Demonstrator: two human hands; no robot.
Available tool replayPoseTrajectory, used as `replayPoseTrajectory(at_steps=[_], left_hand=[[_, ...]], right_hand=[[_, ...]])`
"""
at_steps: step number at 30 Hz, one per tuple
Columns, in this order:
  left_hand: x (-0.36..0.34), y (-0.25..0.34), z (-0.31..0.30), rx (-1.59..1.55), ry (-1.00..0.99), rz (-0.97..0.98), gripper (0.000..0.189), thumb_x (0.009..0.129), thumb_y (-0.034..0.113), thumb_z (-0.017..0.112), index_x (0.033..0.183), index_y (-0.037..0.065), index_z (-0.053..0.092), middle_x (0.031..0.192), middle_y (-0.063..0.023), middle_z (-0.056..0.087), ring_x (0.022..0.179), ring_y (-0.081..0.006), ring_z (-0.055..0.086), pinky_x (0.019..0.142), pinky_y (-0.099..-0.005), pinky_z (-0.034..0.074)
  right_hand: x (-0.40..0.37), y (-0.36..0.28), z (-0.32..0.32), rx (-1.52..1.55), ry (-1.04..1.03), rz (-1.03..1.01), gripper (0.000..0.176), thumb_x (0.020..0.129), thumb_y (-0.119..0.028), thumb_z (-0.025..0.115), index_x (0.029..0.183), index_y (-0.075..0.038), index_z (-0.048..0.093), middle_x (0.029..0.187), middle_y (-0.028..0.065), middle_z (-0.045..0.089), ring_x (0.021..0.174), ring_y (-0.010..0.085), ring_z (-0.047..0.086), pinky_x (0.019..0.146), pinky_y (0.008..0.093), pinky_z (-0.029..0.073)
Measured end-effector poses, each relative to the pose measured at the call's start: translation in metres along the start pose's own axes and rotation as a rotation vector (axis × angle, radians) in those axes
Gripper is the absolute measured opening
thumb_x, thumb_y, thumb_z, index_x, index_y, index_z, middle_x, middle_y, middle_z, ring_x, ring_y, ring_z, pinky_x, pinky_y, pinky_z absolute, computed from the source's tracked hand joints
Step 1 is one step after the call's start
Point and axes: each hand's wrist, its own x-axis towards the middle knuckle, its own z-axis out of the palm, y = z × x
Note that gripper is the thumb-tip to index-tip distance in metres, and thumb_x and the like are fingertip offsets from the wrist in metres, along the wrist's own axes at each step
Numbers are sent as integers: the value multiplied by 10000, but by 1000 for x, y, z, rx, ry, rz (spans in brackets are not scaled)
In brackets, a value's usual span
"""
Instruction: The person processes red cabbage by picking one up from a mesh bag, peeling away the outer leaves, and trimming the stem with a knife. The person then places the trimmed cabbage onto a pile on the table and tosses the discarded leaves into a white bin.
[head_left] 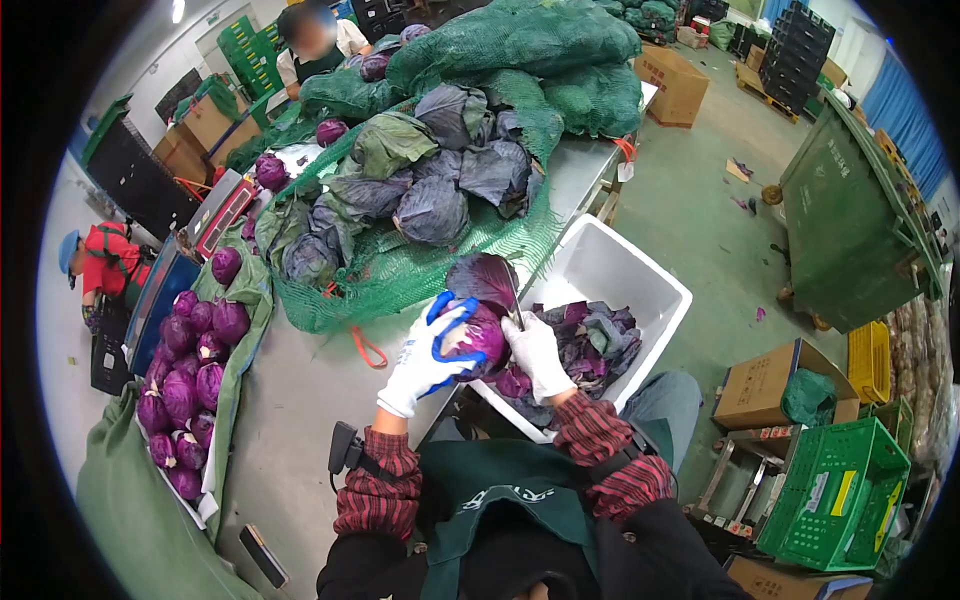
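Wrapped in a white glove with blue-coated fingers, my left hand (432, 357) grips a red cabbage (478, 338) from its left side. A dark outer leaf (484, 280) stands away from the top of this head. My right hand (538, 355), in a white glove, is closed at the cabbage's right side. A thin knife (517, 305) sticks up from its fingertips, beside the loose leaf; its handle is hidden in the glove. Just below and right of the hands, a white bin (660, 300) holds peeled purple leaves (600, 345).
Untrimmed cabbages (432, 210) spill from a green mesh sack (540, 230) on the metal table (300, 400). Peeled cabbages (182, 395) lie at left near a phone (263, 555). A green wheeled bin (850, 220) and green crate (835, 500) stand right. Two people work beyond the table.
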Motion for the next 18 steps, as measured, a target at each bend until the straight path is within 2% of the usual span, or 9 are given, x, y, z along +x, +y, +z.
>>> replayPoseTrajectory(at_steps=[2,6,8,10,11,12,14,16,18], left_hand=[[-6,-26,10,-582,183,103,754,712,179,776,1380,73,443,1419,-123,396,1329,-265,354,1105,-383,298],[-25,-35,8,-765,516,-281,601,864,161,671,1389,45,403,1360,-95,433,1245,-184,432,1008,-303,404],[-34,-37,10,-788,581,-426,526,898,198,639,1363,69,429,1285,-79,473,1118,-164,518,862,-305,503],[-39,-7,1,-930,498,-653,467,886,205,660,1301,81,484,1206,-51,498,959,-135,554,734,-306,533],[-36,2,4,-712,500,-646,426,854,182,698,1225,58,530,1155,-43,502,837,-122,545,734,-289,519],[-36,-12,17,-271,611,-338,408,819,140,729,1174,40,553,1160,-60,495,837,-123,539,757,-278,506],[-23,-26,12,-116,616,-239,385,806,105,733,1138,23,557,1214,-82,489,961,-148,546,835,-287,485],[-2,-21,4,-259,685,-128,447,819,100,717,1218,19,531,1311,-105,458,1115,-174,514,931,-298,444],[12,-37,7,-701,437,-218,611,849,113,674,1389,23,403,1390,-115,416,1255,-183,417,1051,-297,341]], right_hand=[[7,24,11,-288,143,-93,299,867,-270,539,976,-5,623,924,245,648,877,402,630,791,456,510],[-6,32,-6,-242,332,114,397,884,-269,593,1157,13,531,936,233,650,851,406,636,745,449,509],[-20,5,-7,-121,413,-154,526,894,-296,597,1293,5,431,995,246,641,856,402,639,732,441,507],[-38,-51,-21,34,-104,39,638,874,-334,620,1364,-3,379,1082,253,621,942,383,634,812,413,497],[-37,-44,2,119,-64,-100,666,855,-340,642,1372,-13,379,1131,241,608,998,365,619,863,398,477],[-36,-35,22,204,-24,-240,694,835,-346,663,1381,-23,379,1180,230,595,1054,347,604,913,383,457],[-21,-39,24,271,-151,-47,703,819,-346,683,1386,-43,399,1258,201,563,1148,315,552,978,364,414],[-3,-37,22,356,-264,-13,682,836,-356,663,1395,-62,405,1248,193,568,1142,303,548,965,355,424],[-2,-38,23,306,-284,-35,605,884,-355,611,1382,-64,428,1223,188,578,1132,283,552,937,356,438]])
